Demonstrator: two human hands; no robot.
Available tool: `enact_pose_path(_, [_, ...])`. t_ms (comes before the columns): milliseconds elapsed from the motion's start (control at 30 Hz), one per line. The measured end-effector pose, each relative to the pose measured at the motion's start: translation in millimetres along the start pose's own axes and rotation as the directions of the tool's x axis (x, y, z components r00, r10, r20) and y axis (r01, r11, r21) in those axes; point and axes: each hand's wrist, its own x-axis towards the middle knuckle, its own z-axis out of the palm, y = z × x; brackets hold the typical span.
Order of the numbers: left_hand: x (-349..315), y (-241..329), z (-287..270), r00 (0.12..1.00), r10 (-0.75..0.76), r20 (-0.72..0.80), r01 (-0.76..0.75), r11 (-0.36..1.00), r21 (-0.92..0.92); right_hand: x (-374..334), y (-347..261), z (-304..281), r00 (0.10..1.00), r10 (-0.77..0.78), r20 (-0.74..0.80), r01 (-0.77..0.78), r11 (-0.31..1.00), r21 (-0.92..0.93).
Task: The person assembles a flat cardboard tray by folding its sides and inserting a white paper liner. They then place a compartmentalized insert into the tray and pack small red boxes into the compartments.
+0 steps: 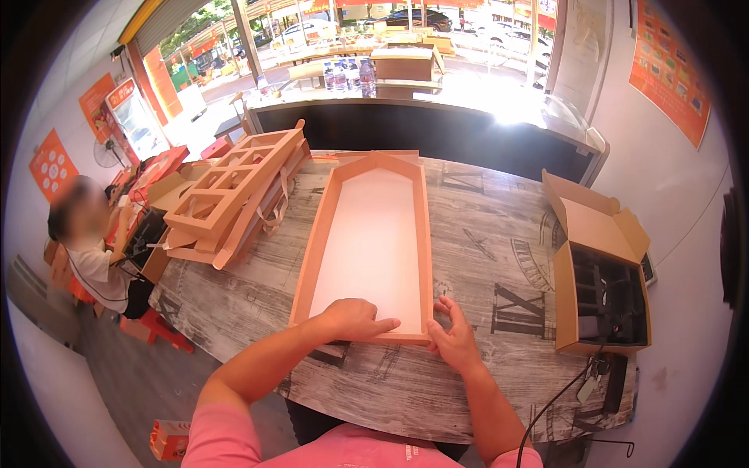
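Near end of a long orange tray is steadied under both hands on the bench.

The left hand (355, 318) is laid flat, fingers together, on the white floor of the tray (370, 243) just inside its near wall, while the right hand (454, 337) is cupped with fingers spread against the near right corner, thumb on the outer edge; nothing is pinched by either. The tray lies lengthwise along the middle of the bench (484, 249), its pointed end away from the person. The corner is probably best seated if the floor is kept pressed down evenly while the wall is squeezed square, so the thin card is not buckled. A stack of orange lattice frames (234, 191) lies to the left, an open cardboard box (601, 273) to the right.
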Motion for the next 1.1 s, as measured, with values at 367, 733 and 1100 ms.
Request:
enact_pose_path(367, [-7.3,0.5,8.3,0.981,-0.014,-0.196,0.008,0.999,-0.032,-0.2,-1.1,-0.2,1.000,0.009,0.004,-0.009,0.999,0.052])
enact_pose_path(733, [-58.4,-14.9,40.2,0.450,0.453,-0.769,-0.362,0.880,0.307,1.6,2.5,0.3,1.000,-0.022,0.001,0.022,1.000,0.014])
enact_pose_path(1100, [-107.2,-25.5,76.8,0.556,0.350,-0.754,-0.504,0.863,0.028,1.9,7.1,5.9,0.913,-0.399,-0.080,0.376,0.903,-0.206])
